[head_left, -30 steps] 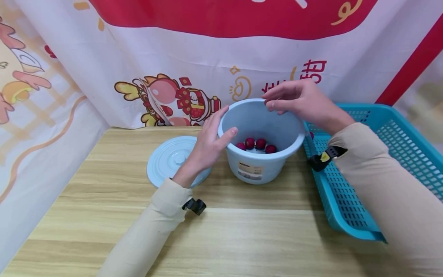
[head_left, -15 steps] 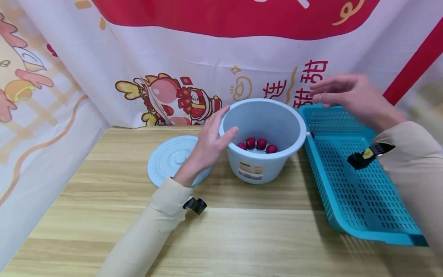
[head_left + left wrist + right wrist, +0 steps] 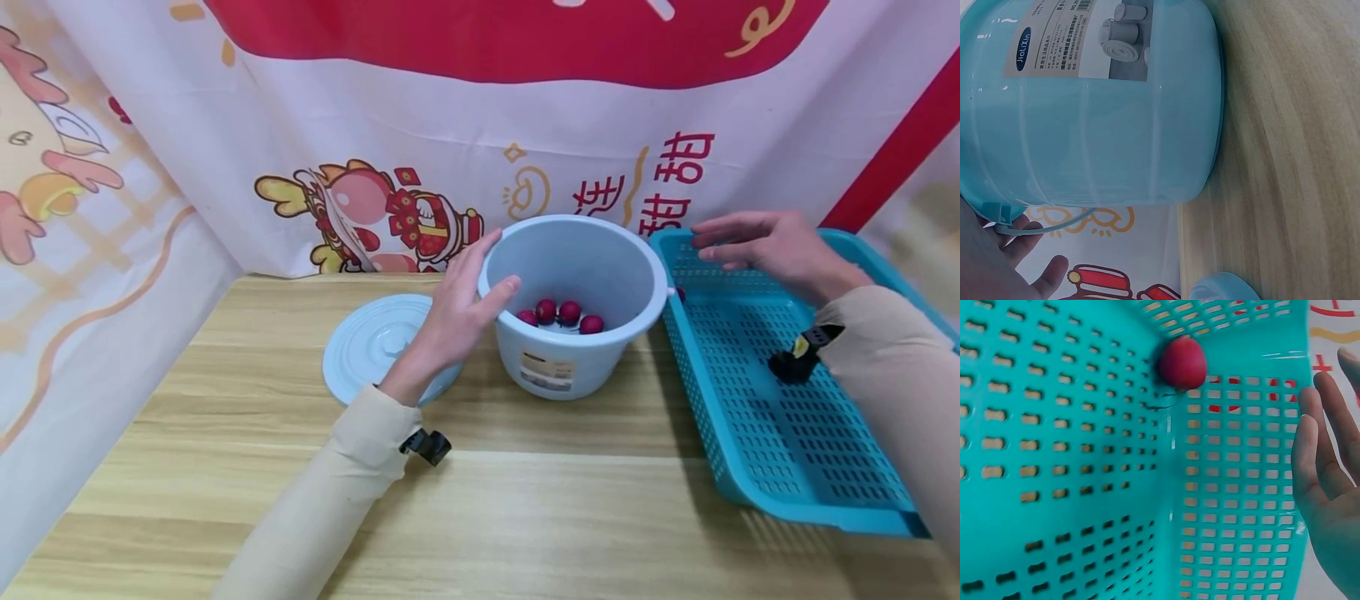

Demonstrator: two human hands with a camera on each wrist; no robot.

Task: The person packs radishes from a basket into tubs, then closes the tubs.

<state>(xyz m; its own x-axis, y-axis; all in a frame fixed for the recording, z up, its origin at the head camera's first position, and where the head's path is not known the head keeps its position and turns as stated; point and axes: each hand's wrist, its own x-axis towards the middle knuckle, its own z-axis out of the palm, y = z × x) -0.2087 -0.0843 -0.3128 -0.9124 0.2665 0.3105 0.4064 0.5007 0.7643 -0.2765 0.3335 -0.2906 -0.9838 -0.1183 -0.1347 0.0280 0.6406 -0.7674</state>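
A light blue bucket (image 3: 603, 358) stands upright on the table, with several small dark-red round fruits (image 3: 568, 313) at its bottom. My left hand (image 3: 459, 308) rests on the bucket's left rim, thumb over the edge and fingers extended along the outside. In the left wrist view, some fingers are near the bucket's handle (image 3: 1047, 230). My right hand (image 3: 780, 250) hovers over the far end of a teal basket (image 3: 693, 392), fingers extended and holding nothing. One red round fruit (image 3: 1183, 362) with a thin dark stem lies in a corner of that basket.
A round light blue lid (image 3: 360, 350) lies flat on the wooden table (image 3: 225, 450), left of the bucket. Behind, a printed cloth (image 3: 420, 117) hangs down to the table's back edge. The basket stands close to the bucket's right side.
My right hand has moved right from the bucket's rim to above the basket, then dropped lower. The left hand has stayed on the bucket.
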